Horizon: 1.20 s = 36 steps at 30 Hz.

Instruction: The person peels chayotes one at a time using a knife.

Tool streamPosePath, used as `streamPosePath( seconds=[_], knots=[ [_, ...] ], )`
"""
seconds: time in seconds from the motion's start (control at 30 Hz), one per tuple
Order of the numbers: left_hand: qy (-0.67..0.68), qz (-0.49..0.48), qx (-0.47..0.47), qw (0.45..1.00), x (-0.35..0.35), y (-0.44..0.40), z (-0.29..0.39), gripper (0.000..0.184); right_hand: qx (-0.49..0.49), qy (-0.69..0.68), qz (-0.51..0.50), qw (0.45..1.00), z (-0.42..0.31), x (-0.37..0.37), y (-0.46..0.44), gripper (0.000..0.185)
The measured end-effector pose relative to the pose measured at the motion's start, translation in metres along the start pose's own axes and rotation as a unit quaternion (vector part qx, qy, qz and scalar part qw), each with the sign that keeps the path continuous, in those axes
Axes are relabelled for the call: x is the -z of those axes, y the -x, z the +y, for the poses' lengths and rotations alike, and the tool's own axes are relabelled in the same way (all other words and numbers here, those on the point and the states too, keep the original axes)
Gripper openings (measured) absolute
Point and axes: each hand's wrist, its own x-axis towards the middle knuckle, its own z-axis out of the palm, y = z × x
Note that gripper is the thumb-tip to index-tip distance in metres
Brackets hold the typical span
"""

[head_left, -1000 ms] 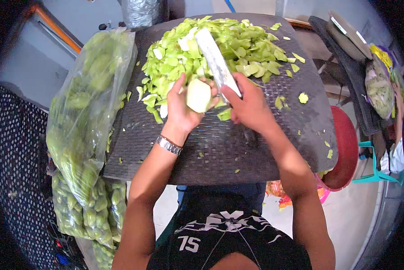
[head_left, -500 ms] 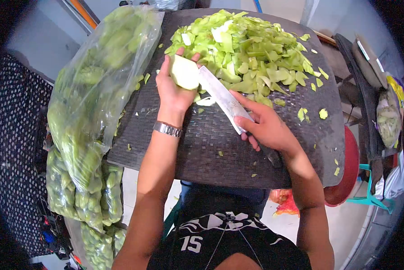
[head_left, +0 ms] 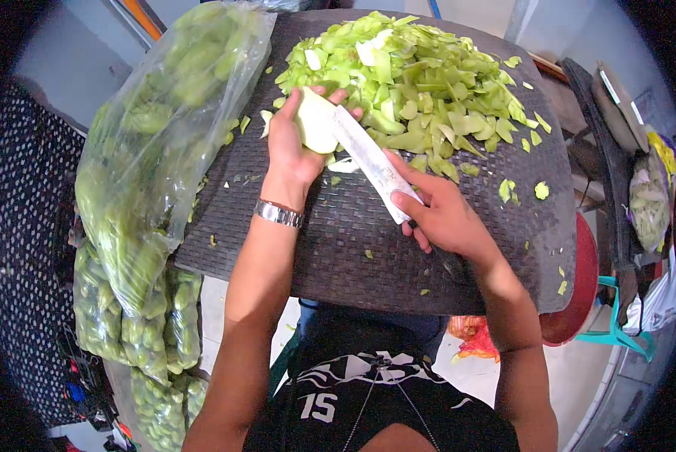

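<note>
My left hand [head_left: 287,154], palm up with a metal watch on the wrist, cups a pale, peeled chayote [head_left: 315,124], its fingers curled around the far side. My right hand [head_left: 451,215] grips a knife [head_left: 372,164] with a broad, whitish blade, thumb and forefinger pressed on the blade near the handle. The blade points up and left, and its tip end lies against or just beside the chayote's right side. Beyond both hands spreads a large heap of green peelings [head_left: 421,83] on the dark woven-pattern table [head_left: 338,264].
A big clear plastic bag of green vegetables [head_left: 157,151] lies along the table's left side. Below it stand more filled bags [head_left: 142,324]. Loose peel scraps dot the tabletop. To the right are a red tub [head_left: 583,294] and a teal stool [head_left: 617,324].
My left hand has turned the chayote, so it now shows a narrower side and sits slightly further right. The knife and my right hand have barely moved.
</note>
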Motion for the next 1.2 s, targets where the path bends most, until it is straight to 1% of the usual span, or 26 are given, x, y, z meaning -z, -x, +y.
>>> streamPosePath(
  seconds=[0.1, 0.2, 0.4, 0.5, 0.6, 0.7, 0.77, 0.8, 0.9, 0.97, 1.0, 1.07, 1.1, 1.17, 1.2],
  knots=[
    [-0.033, -0.028, 0.05, 0.998, 0.002, 0.002, -0.002, 0.041, -0.007, 0.003, -0.004, 1.0, -0.001, 0.003, -0.001, 0.06],
    [-0.039, -0.031, 0.071, 0.996, 0.003, 0.002, -0.001, 0.041, -0.011, 0.002, -0.02, 1.0, 0.0, 0.007, -0.002, 0.061],
    [-0.067, 0.04, 0.054, 0.995, -0.001, 0.006, 0.013, 0.04, -0.013, 0.003, -0.054, 0.998, -0.005, 0.01, 0.001, 0.063],
    [-0.07, 0.01, 0.053, 0.996, 0.007, -0.001, 0.013, 0.039, -0.013, 0.01, -0.066, 0.998, -0.009, 0.013, 0.004, 0.063],
    [-0.086, -0.046, 0.066, 0.993, 0.011, -0.001, 0.017, 0.039, -0.024, 0.006, -0.08, 0.997, -0.011, 0.015, 0.006, 0.063],
    [-0.165, -0.034, 0.096, 0.981, 0.002, 0.004, 0.02, 0.04, -0.029, 0.004, -0.098, 0.995, -0.009, 0.019, 0.005, 0.064],
    [-0.164, -0.02, 0.099, 0.981, 0.004, 0.004, 0.02, 0.04, -0.027, -0.01, -0.107, 0.994, -0.007, 0.02, 0.002, 0.066],
    [-0.164, -0.016, 0.101, 0.981, 0.004, 0.003, 0.021, 0.04, -0.027, -0.039, -0.113, 0.992, -0.005, 0.02, 0.0, 0.065],
    [-0.079, 0.04, 0.036, 0.995, 0.0, 0.004, 0.011, 0.04, -0.029, -0.114, -0.122, 0.985, -0.001, 0.018, -0.005, 0.065],
    [-0.022, 0.05, 0.0, 0.999, 0.0, 0.004, 0.005, 0.041, -0.028, -0.148, -0.113, 0.982, -0.002, 0.012, -0.005, 0.065],
    [0.006, 0.055, -0.017, 0.998, 0.001, 0.004, 0.003, 0.041, -0.021, -0.142, -0.108, 0.984, -0.001, 0.009, -0.006, 0.065],
    [0.016, 0.046, -0.027, 0.998, 0.012, -0.003, 0.002, 0.043, -0.009, -0.13, -0.1, 0.986, 0.001, 0.005, -0.007, 0.065],
    [0.022, 0.043, -0.033, 0.998, 0.01, 0.0, 0.003, 0.043, -0.008, -0.127, -0.114, 0.985, 0.0, 0.004, -0.007, 0.065],
    [-0.001, 0.065, -0.085, 0.994, 0.004, 0.003, -0.001, 0.045, -0.004, -0.121, -0.14, 0.983, -0.001, 0.005, -0.006, 0.064],
    [-0.013, 0.075, -0.111, 0.991, -0.002, 0.006, -0.002, 0.046, 0.004, -0.129, -0.134, 0.983, 0.0, 0.0, -0.006, 0.064]
  ],
)
